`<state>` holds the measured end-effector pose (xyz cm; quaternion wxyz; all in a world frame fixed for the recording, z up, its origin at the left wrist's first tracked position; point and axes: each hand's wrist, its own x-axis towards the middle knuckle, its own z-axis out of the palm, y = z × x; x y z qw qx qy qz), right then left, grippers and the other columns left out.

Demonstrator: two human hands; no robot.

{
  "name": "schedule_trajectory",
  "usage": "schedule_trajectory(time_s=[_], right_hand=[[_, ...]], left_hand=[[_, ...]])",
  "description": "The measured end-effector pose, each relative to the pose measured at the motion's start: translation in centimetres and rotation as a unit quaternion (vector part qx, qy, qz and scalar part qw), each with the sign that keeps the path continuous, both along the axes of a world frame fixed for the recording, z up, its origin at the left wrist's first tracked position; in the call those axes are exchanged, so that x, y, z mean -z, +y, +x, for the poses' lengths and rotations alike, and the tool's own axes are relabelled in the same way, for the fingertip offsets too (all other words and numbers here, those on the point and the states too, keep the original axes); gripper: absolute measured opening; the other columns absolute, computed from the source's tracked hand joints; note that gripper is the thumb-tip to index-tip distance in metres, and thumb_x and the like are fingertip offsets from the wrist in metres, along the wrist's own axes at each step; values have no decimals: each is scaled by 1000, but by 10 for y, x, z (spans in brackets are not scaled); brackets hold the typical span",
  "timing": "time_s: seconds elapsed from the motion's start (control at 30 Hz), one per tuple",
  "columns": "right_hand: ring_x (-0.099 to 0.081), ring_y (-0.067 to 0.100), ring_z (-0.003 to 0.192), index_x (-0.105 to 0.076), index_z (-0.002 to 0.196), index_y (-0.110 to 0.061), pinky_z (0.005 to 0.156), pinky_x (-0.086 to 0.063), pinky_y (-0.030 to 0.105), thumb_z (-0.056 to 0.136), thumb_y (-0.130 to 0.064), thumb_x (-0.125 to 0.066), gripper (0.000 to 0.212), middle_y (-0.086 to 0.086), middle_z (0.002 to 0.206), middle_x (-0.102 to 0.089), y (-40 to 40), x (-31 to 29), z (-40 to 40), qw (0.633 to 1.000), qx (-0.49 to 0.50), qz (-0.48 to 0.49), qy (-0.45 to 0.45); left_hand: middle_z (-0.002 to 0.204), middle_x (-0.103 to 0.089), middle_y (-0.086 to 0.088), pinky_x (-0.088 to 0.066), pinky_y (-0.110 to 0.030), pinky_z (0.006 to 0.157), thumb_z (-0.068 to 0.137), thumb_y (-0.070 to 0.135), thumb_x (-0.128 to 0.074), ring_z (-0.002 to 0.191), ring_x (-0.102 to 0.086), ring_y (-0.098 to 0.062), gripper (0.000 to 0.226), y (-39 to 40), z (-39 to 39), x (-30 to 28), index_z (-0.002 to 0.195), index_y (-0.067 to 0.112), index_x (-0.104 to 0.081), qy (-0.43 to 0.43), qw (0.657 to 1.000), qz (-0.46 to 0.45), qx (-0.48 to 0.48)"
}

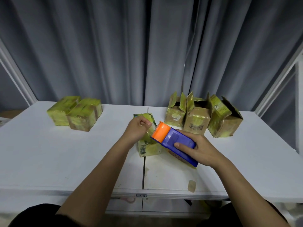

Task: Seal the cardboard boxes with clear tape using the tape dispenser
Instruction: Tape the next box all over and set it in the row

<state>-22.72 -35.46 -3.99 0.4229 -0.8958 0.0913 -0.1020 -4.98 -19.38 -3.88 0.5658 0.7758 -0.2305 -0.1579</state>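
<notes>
Pointing up-left, tape dispenser [174,141] lies diagonally.

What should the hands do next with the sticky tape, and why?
Probably pull the tape a bit longer and press its end onto the middle box. The left hand pinches the tape end just off the orange roller, the right hand grips the tape dispenser above that box, and the strip looks short and not yet stuck down.

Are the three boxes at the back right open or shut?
Open: the three boxes have their top flaps standing up, untaped.
</notes>
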Motion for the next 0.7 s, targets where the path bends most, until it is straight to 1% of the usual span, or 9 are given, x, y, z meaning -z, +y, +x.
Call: schedule_trajectory(time_s=[0.07,0.1,0.17,0.27,0.37,0.43,0.5,0.6,0.7], right_hand=[[-65,1,88,-56,117,-51,81,-55,31,87,-49,-63,31,-23,102,-68,-4,3,-2,999,18,-28,12],[-64,1,88,-57,116,-52,81,-55,32,86,-51,-63,30,-24,101,-68,-6,5,-3,998,29,-45,20],[-65,1,85,-59,110,-53,80,-55,34,86,-51,-64,24,-22,98,-70,-9,6,-5,998,40,-40,33],[-67,4,79,-66,103,-47,80,-56,33,85,-44,-67,18,-16,90,-73,-14,0,-8,998,46,18,40],[-68,8,75,-69,102,-40,77,-56,33,82,-47,-68,21,-11,85,-73,-19,-14,-1,997,33,21,66],[-69,10,73,-70,97,-38,73,-54,30,81,-50,-69,21,-9,82,-73,-20,-21,7,995,26,28,92],[-69,12,75,-71,98,-36,72,-54,29,80,-54,-68,26,-7,83,-73,-18,-25,15,991,19,15,130],[-67,11,80,-66,110,-38,76,-55,32,81,-60,-63,37,-9,90,-71,-16,-30,25,982,1,-59,179],[-67,9,76,-66,105,-37,70,-54,27,82,-59,-62,32,-10,86,-71,-15,-41,29,978,-17,-74,192]], left_hand=[[78,-50,3,-44,-15,57,93,13,-57,68,-50,-12,18,4,4,-3,76,17,-54,-32,999,-10,-24],[78,-50,4,-42,-13,55,93,13,-57,67,-50,-11,16,6,7,-6,77,16,-54,-56,998,-4,-28],[79,-50,6,-40,-15,59,93,14,-57,71,-50,-11,13,10,13,-7,81,15,-54,-82,996,9,-33],[79,-52,6,-41,-19,63,93,14,-58,76,-53,-16,15,10,15,-4,79,18,-55,-69,997,4,-37],[80,-54,7,-41,-21,67,93,14,-58,79,-54,-17,10,13,14,3,83,13,-56,-70,995,-3,-65],[81,-55,8,-41,-19,66,93,11,-57,81,-54,-16,6,14,15,4,88,11,-57,-82,992,-8,-94],[81,-55,8,-40,-17,65,93,10,-56,80,-52,-14,6,16,16,5,87,10,-56,-98,990,-6,-99],[80,-54,9,-40,-18,64,93,10,-55,76,-53,-13,8,21,14,8,85,11,-56,-97,992,6,-81],[79,-54,9,-41,-22,66,94,10,-55,76,-53,-14,13,23,17,12,82,15,-54,-81,993,8,-87]])
